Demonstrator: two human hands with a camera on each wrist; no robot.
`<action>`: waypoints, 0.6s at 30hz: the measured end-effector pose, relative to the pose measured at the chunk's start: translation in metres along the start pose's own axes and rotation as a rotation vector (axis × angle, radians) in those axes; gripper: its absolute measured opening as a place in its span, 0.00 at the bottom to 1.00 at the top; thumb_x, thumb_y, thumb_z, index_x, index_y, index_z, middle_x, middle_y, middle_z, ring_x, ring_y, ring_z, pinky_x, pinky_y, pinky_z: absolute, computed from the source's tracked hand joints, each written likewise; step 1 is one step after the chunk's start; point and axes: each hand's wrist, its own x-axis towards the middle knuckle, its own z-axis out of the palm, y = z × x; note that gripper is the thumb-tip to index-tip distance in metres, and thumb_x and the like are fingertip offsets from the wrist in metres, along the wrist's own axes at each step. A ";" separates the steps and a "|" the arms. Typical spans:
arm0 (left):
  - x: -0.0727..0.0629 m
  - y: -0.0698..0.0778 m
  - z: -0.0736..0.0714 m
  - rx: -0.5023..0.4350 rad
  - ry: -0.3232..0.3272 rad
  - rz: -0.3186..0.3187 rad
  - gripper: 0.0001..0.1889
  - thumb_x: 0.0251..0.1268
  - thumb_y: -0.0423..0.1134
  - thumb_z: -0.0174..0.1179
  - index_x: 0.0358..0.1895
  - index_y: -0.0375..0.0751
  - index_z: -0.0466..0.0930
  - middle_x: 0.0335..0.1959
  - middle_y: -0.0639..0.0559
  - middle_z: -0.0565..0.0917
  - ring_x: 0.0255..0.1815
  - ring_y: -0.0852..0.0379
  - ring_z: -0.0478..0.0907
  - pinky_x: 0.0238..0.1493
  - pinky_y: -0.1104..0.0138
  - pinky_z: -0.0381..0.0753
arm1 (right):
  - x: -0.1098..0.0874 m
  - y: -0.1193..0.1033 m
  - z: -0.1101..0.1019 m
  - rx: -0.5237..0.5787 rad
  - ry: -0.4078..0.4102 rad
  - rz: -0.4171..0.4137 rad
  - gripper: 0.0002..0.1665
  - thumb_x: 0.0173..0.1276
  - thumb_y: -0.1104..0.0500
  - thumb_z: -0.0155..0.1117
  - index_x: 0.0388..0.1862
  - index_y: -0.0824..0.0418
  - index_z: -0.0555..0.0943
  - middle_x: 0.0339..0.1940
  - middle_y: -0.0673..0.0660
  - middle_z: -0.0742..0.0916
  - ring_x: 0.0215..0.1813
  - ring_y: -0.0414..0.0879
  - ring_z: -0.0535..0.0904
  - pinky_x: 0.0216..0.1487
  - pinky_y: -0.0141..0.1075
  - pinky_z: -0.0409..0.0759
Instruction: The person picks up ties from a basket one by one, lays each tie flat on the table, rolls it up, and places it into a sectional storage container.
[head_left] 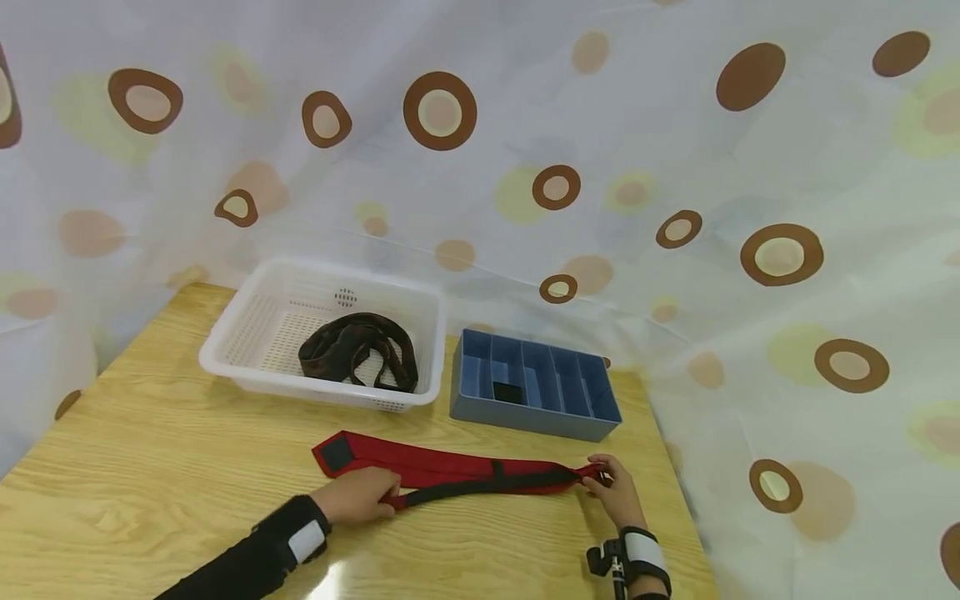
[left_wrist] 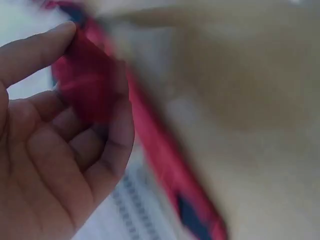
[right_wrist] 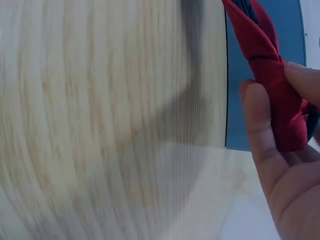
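Head view: the left hand pinches the thin tip of a red tie in its grip. The tie stretches across the desk, nearer than the white basket and blue box. At right, the right hand pinches the knot in its grip. To do this well, both should probably pull softly, keeping it flat.

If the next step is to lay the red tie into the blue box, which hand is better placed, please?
Probably the right hand: it holds the knotted end of the red tie, near the blue box. The left hand holds the narrow end, farther from the box.
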 end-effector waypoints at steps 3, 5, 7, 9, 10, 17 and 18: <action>0.005 -0.014 -0.024 -0.037 0.039 -0.089 0.08 0.57 0.36 0.64 0.29 0.42 0.73 0.23 0.56 0.72 0.25 0.62 0.65 0.28 0.69 0.66 | 0.002 0.001 -0.001 -0.046 0.014 0.032 0.19 0.61 0.74 0.60 0.52 0.75 0.73 0.47 0.74 0.80 0.35 0.40 0.80 0.35 0.32 0.82; 0.007 -0.024 -0.035 0.016 0.068 -0.168 0.08 0.57 0.36 0.64 0.28 0.42 0.73 0.23 0.54 0.73 0.25 0.60 0.67 0.27 0.67 0.67 | 0.003 0.001 -0.001 -0.079 0.010 0.048 0.18 0.61 0.73 0.61 0.51 0.75 0.74 0.46 0.74 0.80 0.37 0.44 0.80 0.35 0.33 0.82; 0.007 -0.034 -0.040 0.091 0.098 -0.228 0.09 0.57 0.36 0.65 0.29 0.41 0.72 0.24 0.52 0.74 0.26 0.58 0.69 0.29 0.66 0.70 | 0.005 -0.001 0.001 -0.111 0.006 0.059 0.17 0.61 0.70 0.62 0.50 0.75 0.75 0.45 0.74 0.81 0.38 0.47 0.81 0.35 0.32 0.80; 0.004 -0.042 -0.040 0.136 0.121 -0.257 0.10 0.55 0.36 0.66 0.31 0.39 0.73 0.26 0.48 0.75 0.29 0.54 0.72 0.30 0.63 0.73 | 0.006 -0.002 0.002 -0.128 0.004 0.072 0.17 0.62 0.67 0.62 0.49 0.75 0.76 0.45 0.74 0.81 0.40 0.50 0.81 0.34 0.32 0.78; 0.003 -0.045 -0.040 0.157 0.136 -0.255 0.10 0.55 0.37 0.66 0.33 0.39 0.73 0.29 0.46 0.76 0.31 0.51 0.74 0.33 0.60 0.75 | 0.007 -0.003 0.003 -0.141 0.008 0.077 0.17 0.62 0.66 0.62 0.49 0.76 0.76 0.45 0.74 0.81 0.40 0.51 0.81 0.34 0.32 0.78; -0.012 -0.036 -0.025 0.230 0.027 -0.057 0.26 0.52 0.36 0.67 0.58 0.50 0.77 0.62 0.32 0.68 0.60 0.32 0.67 0.57 0.40 0.67 | 0.020 -0.003 0.013 -0.286 0.232 0.085 0.17 0.54 0.67 0.68 0.40 0.74 0.76 0.34 0.71 0.81 0.35 0.60 0.78 0.32 0.42 0.77; -0.014 -0.032 -0.023 0.244 0.009 -0.029 0.26 0.53 0.36 0.67 0.59 0.53 0.77 0.64 0.33 0.66 0.61 0.32 0.66 0.58 0.40 0.66 | 0.023 -0.003 0.015 -0.311 0.266 0.070 0.16 0.52 0.68 0.69 0.37 0.73 0.75 0.32 0.70 0.81 0.35 0.60 0.78 0.32 0.44 0.77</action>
